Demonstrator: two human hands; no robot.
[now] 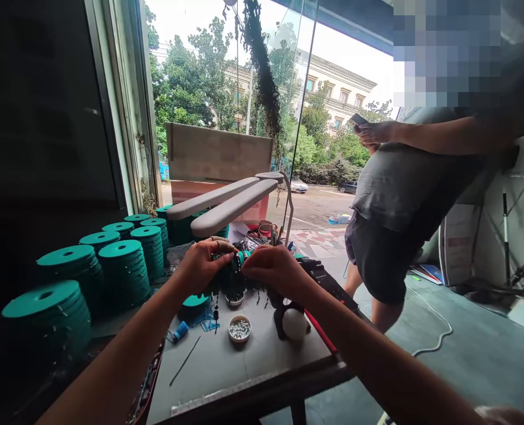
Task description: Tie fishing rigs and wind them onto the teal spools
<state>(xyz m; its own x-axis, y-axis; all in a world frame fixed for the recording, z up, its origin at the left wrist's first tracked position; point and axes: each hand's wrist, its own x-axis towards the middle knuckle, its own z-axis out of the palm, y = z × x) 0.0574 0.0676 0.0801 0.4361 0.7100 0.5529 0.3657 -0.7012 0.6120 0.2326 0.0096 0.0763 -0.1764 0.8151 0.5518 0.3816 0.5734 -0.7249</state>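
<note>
Above the middle of the table, my left hand (pixel 206 262) is closed on a green spool (pixel 229 267) wound with dark beaded strands. On the spool's right side my right hand (pixel 273 268) has its fingers pinched together; what lies between them is too small to make out. Dark strands hang below both hands. Under them, a small round dish of white beads (pixel 239 329) stands on the table (pixel 218 369). A blue thread spool (pixel 180 332) and a thin metal tool (pixel 184 361) lie to the left of the dish.
Stacks of green spools (pixel 123 271) line the left side. A two-armed lamp (pixel 233 203) stands behind my hands. A black and white round object (pixel 294 323) and a dark case (pixel 328 283) are on the right. A person (pixel 390 195) holding a phone stands beyond the table.
</note>
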